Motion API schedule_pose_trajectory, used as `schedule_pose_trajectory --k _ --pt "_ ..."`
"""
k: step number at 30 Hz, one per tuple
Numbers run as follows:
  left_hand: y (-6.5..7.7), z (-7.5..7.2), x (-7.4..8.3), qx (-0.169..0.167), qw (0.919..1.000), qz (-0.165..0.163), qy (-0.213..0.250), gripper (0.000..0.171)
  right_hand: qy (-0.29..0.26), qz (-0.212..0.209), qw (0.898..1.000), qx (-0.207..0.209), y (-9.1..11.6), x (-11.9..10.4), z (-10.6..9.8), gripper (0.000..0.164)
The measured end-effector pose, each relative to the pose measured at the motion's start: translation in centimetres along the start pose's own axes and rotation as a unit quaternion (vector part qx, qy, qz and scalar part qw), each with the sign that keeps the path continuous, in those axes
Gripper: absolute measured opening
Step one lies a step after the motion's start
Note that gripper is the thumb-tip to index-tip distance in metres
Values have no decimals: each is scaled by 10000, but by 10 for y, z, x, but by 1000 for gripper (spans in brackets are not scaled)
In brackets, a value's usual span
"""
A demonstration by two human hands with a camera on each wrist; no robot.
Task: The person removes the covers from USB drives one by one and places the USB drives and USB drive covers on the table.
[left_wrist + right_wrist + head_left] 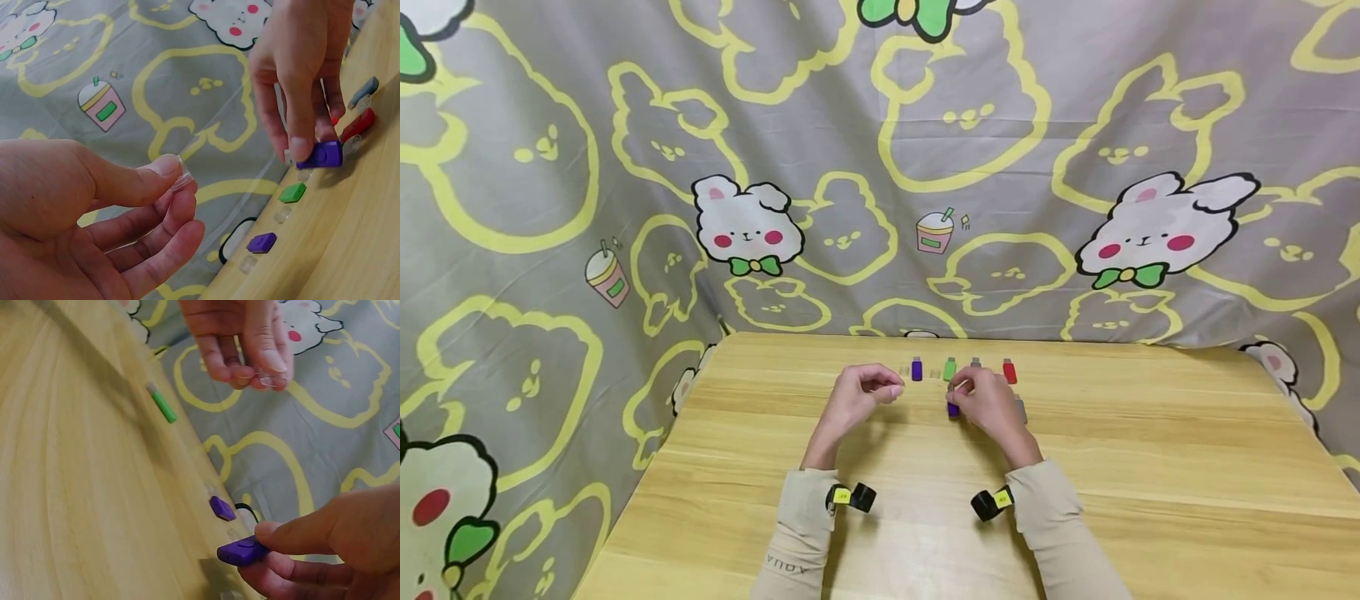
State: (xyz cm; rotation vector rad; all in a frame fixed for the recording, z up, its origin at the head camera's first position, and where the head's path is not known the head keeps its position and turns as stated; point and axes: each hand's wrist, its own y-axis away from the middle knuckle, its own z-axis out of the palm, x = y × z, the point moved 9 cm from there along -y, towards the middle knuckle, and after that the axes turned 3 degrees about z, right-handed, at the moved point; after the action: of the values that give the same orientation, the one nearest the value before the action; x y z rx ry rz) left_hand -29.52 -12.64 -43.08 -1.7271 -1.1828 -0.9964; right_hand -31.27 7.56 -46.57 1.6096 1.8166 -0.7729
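My left hand (pixel 859 398) pinches a small clear plastic cap (pixel 182 177) between thumb and fingertips, raised above the table. To its right, my right hand (pixel 991 407) grips a purple USB flash drive (pixel 242 551) by one end, and that end is hidden by the fingers. The hands are apart, with the cap and the drive facing each other across a gap. Just beyond the hands, another purple flash drive (pixel 917 369) and a green one (pixel 951 368) lie on the table, with clear caps (pixel 282 214) beside them.
The wooden table (pixel 715 467) ends at a patterned curtain (pixel 1000 167). A red flash drive (pixel 1009 372) and a grey one (pixel 975 362) lie in the back row. Another grey piece (pixel 1019 409) shows beside my right hand. A slim green stick (pixel 162 405) lies farther left.
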Motion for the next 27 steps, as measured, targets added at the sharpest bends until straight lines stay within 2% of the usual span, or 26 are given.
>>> schedule_pose_trajectory --k 8,19,27 --pt "0 0 -2 -39 10000 38 8 7 427 224 9988 -110 -7 -1 16 16" --pt "-2 0 -2 -24 10000 52 13 5 719 359 9965 -249 -12 -3 21 13" --pt "-2 2 -4 -64 9999 -78 -97 7 815 381 9956 -248 -13 0 22 16"
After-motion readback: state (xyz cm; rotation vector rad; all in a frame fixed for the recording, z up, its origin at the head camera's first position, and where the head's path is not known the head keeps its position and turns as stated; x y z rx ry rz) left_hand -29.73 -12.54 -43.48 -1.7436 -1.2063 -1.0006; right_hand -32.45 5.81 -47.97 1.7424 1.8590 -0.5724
